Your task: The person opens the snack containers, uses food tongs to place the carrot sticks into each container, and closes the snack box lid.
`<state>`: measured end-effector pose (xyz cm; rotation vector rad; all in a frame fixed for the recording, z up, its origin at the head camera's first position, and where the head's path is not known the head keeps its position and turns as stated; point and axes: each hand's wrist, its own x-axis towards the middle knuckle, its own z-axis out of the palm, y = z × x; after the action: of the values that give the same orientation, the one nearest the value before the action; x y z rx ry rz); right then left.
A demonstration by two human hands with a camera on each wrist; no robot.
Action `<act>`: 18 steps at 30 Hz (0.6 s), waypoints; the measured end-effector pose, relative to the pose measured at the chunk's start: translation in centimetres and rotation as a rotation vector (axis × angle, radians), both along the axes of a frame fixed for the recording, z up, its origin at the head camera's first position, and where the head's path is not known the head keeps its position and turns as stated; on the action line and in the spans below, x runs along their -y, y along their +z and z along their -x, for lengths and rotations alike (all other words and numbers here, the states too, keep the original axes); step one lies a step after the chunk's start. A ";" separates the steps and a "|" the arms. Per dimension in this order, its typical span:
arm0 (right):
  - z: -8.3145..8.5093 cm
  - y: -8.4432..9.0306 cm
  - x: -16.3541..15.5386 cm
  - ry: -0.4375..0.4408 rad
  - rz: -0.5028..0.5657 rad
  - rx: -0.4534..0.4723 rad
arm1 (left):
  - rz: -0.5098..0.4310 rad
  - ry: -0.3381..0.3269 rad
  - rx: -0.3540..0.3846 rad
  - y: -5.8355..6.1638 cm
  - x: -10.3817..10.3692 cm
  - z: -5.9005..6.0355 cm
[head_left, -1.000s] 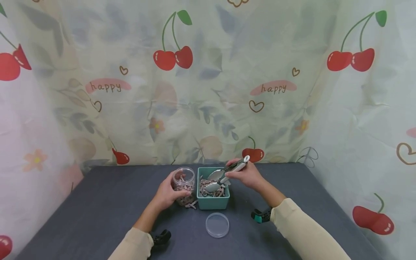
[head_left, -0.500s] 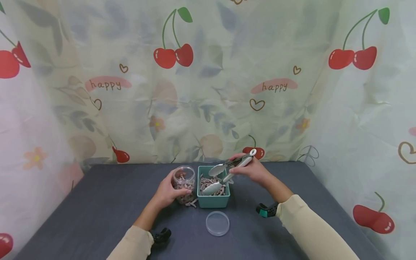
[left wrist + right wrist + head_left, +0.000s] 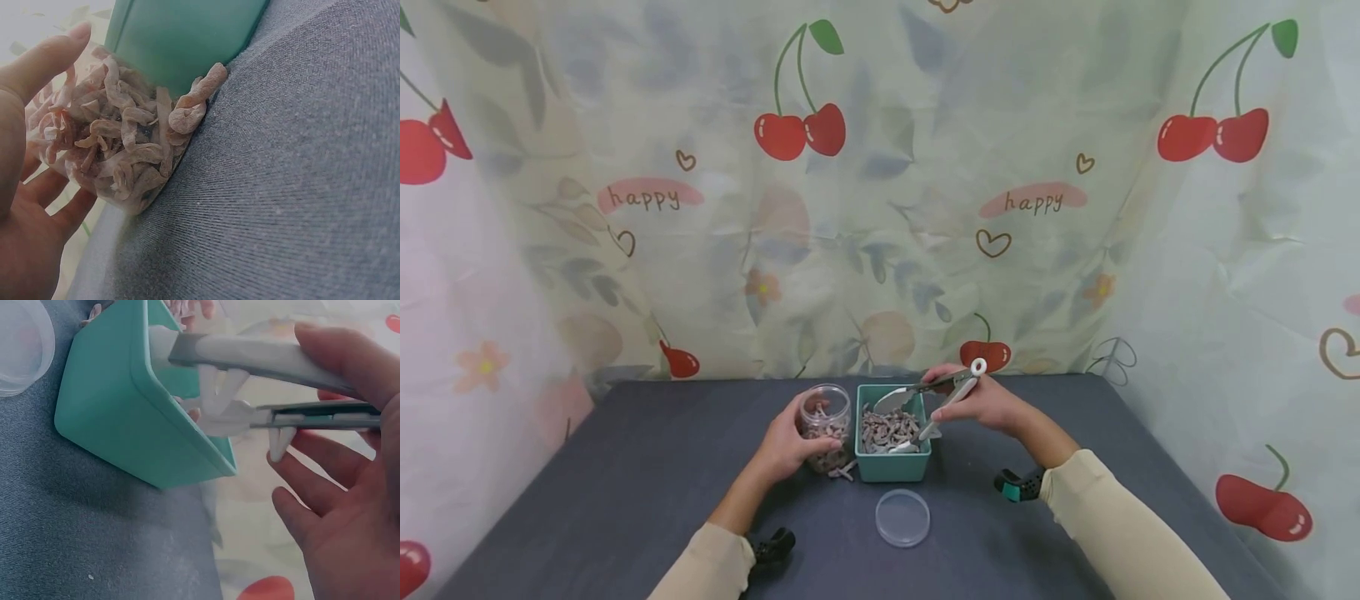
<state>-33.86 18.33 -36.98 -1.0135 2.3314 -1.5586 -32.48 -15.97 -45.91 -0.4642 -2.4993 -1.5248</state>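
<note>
My left hand (image 3: 781, 446) grips a clear jar (image 3: 826, 408) from its left side. Pale, powdery twisted strips (image 3: 128, 134) fill much of it, and a loose twisted strip (image 3: 199, 100) lies on the cloth against its base. Just right of the jar stands a teal box (image 3: 892, 470) holding a heap of similar strips (image 3: 886, 429). With my right hand (image 3: 996, 408) I hold a pair of white and grey tongs (image 3: 957, 402) over the box. The tongs' ends are spread apart inside the rim, one at the back and one near the front right; I see no strip pinched between them.
A round clear lid (image 3: 902, 518) lies flat in front of the box. Dark grey cloth covers the table (image 3: 662, 467). Behind and at both sides hangs a curtain (image 3: 880, 208) printed with cherries.
The tongs first rise a little and spread, moving right with my right hand. Now they are lower again and spread wider, baring more strips. My left hand and the jar stay put.
</note>
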 end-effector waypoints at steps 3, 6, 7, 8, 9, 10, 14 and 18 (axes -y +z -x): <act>0.0 0.0 -0.2 -0.029 0.008 -0.019 | 0.005 0.007 0.006 -0.1 0.0 0.0; -0.1 0.1 -0.1 -0.083 -0.004 -0.027 | 0.005 0.008 0.007 0.0 0.0 -0.1; -0.1 0.1 -0.1 -0.101 -0.008 -0.025 | 0.004 0.006 0.006 0.0 0.0 -0.1; -0.2 0.1 0.0 -0.121 -0.017 -0.024 | 0.001 0.003 0.006 0.1 0.0 -0.2; -0.2 0.0 0.1 -0.144 -0.028 -0.026 | -0.001 0.001 0.006 0.1 0.0 -0.2; -0.3 0.1 0.2 -0.164 -0.039 -0.028 | -0.003 -0.002 0.004 0.1 0.0 -0.2; -0.3 0.2 0.6 -0.226 -0.079 -0.056 | -0.017 -0.009 -0.011 0.2 0.0 -0.2; -0.4 0.2 1.0 -0.269 -0.098 -0.068 | -0.016 -0.006 -0.011 0.1 0.0 -0.2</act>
<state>-33.42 17.32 -36.81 -0.7687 2.6539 -1.4978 -32.26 -15.93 -45.79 -0.4769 -2.4772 -1.5390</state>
